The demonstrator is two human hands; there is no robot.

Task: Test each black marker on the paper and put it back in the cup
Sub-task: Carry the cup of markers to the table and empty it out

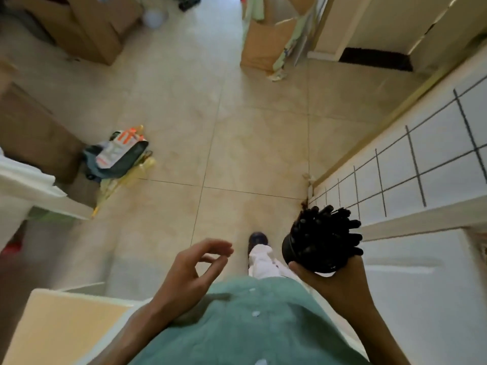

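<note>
My right hand grips a black cup from below, at the lower right of the head view. The cup is packed with several black markers, their capped ends fanning out upward. My left hand hangs in front of my body at lower centre, fingers loosely curled, thumb near the fingertips, holding nothing. No paper shows in the frame.
I stand on a beige tiled floor. A white tiled counter runs along the right. A pale tabletop corner is at lower left. A bag with clutter lies on the floor left; cardboard boxes stand farther back.
</note>
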